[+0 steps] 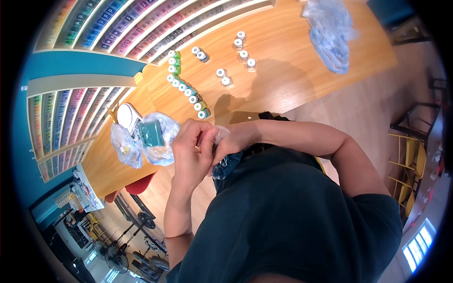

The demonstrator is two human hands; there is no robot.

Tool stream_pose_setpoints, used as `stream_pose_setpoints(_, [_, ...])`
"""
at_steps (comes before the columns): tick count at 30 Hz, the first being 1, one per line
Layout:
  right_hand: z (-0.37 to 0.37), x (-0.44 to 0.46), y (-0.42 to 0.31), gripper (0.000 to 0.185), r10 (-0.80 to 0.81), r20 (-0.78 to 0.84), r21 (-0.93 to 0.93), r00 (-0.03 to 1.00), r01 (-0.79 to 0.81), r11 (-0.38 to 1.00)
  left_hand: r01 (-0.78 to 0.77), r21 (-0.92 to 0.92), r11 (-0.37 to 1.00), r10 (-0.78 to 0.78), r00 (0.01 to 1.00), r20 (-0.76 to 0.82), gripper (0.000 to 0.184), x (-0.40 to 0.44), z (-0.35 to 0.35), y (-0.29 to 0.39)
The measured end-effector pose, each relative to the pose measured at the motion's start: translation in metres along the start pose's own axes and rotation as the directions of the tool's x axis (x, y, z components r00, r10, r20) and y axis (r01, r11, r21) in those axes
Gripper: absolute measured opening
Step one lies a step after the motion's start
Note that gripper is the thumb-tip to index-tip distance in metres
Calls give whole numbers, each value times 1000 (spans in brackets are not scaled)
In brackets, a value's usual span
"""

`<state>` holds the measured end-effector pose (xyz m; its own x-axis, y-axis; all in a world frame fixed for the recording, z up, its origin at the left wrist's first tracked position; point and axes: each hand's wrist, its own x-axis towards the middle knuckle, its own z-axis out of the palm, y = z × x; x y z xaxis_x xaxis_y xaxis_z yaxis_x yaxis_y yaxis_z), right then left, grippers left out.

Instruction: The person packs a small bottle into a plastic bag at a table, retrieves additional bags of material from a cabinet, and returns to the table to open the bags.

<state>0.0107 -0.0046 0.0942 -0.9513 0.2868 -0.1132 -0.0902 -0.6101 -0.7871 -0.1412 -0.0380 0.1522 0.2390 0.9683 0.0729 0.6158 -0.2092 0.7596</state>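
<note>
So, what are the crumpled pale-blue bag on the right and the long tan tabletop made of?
The crumpled pale-blue bag looks like thin, glossy plastic film, see-through with shiny wrinkles. The long tan tabletop seems to be wood with a smooth, satin sheen, going by its streaky grain, though it could be laminate.

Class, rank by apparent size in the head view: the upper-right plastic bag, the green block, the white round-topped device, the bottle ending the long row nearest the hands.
Largest: upper-right plastic bag
Next, too alike to rank: green block, white device
Smallest: bottle
</note>
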Motion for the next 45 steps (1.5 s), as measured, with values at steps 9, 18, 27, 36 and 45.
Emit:
stream_pose_setpoints(9, [-4,8,6,13,-80,78,-116,994,89,989,-124,14,992,121,983,138,12,13,-12,12])
stream_pose_setpoints(18, [4,11,2,19,115,52,-165,992,-105,981,-171,36,985,157,958,240,9,12,-14,-4])
stream_pose_setpoints(27, [-11,3,-11,91,-693,-195,-615,694,464,637,257,-524,812,-323,946,-37,10,4,-49,2])
stream_pose_setpoints(36, [-1,7,-25,56,-972,118,-953,206,298,-52,-13,-821,571,-448,833,-325,12,16,-41,21])
stream_pose_setpoints(45, [9,17,-65,13,-594,-512,-279,620,534,798,-146,-390,909,-103,828,-551,21,-14,-58,-13])
